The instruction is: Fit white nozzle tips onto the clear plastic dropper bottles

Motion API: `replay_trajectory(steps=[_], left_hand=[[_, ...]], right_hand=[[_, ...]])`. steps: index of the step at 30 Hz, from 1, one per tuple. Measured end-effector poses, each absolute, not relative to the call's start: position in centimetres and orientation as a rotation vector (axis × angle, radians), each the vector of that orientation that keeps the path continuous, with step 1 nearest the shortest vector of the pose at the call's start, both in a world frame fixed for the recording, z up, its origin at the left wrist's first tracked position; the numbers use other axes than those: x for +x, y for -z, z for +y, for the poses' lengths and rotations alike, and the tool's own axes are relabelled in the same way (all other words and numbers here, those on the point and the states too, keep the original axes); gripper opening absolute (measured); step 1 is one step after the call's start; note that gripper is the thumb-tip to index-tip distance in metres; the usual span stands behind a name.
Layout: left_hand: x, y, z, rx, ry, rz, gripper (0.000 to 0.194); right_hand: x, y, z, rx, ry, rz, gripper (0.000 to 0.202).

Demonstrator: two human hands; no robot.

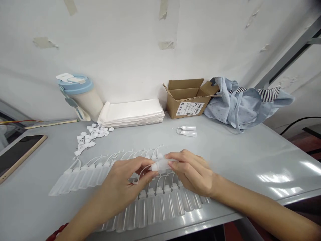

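My right hand [193, 172] pinches a small translucent plastic bottle [163, 164] by its body. My left hand [125, 184] grips the bottle's neck end and the thin looped strap hanging from it. Both hands hover over two rows of identical translucent bottles: a near row [160, 206] lying along the table's front edge and a far row [82, 175] stretching to the left. A heap of small white caps [90, 137] lies further back on the left. Two separate finished bottles [187, 131] rest behind the hands.
A blue-lidded tumbler [80, 97] leans by the wall beside a stack of white bags [131, 113]. An open cardboard box [188, 98] and a light blue cloth bag [240, 102] sit at the back right. A phone [17, 152] lies far left on the grey table [250, 157].
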State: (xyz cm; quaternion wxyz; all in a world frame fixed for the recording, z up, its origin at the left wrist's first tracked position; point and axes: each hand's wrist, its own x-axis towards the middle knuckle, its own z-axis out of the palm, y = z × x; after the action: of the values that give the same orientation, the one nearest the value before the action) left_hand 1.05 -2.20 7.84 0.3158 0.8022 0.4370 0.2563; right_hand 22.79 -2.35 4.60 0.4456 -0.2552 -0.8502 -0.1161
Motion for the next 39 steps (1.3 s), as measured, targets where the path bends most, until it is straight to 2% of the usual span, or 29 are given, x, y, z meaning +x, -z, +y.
replay_trajectory(steps=[4, 9, 13, 19, 22, 25, 30, 34, 39], left_hand=[[1.0, -7.9, -2.1, 2.121, -0.693, 1.155, 0.016], [1.2, -9.1, -2.7, 1.781, -0.473, 1.083, 0.029], [1.1, -9.3, -3.1, 1.726, -0.485, 1.022, 0.028], [0.8, -7.7, -2.8, 2.148, -0.700, 0.972, 0.009], [1.0, -7.4, -2.7, 2.193, -0.796, 0.999, 0.008], [1.1, -8.0, -2.8, 2.017, -0.684, 1.086, 0.015], [1.0, -8.6, -2.7, 1.855, -0.528, 1.122, 0.027], [1.1, -8.7, -2.4, 1.867, -0.450, 1.083, 0.027], [1.1, -9.4, -2.4, 1.780, -0.423, 0.975, 0.039]], right_hand=[[22.9, -4.7, -2.3, -0.640, 0.249, -2.092, 0.019], [23.0, -5.6, -3.2, -0.523, 0.436, -2.093, 0.014], [22.6, -5.2, -4.0, -0.505, 0.471, -2.017, 0.017], [22.5, -5.2, -3.3, -0.566, 0.294, -2.126, 0.011], [22.4, -5.6, -2.9, -0.649, 0.117, -2.142, 0.014], [22.3, -5.6, -2.9, -0.655, 0.067, -2.102, 0.013], [22.2, -5.6, -3.1, -0.583, 0.254, -2.072, 0.013], [22.5, -6.4, -3.4, -0.494, 0.443, -2.129, 0.021], [22.8, -6.9, -3.6, -0.484, 0.436, -2.204, 0.016]])
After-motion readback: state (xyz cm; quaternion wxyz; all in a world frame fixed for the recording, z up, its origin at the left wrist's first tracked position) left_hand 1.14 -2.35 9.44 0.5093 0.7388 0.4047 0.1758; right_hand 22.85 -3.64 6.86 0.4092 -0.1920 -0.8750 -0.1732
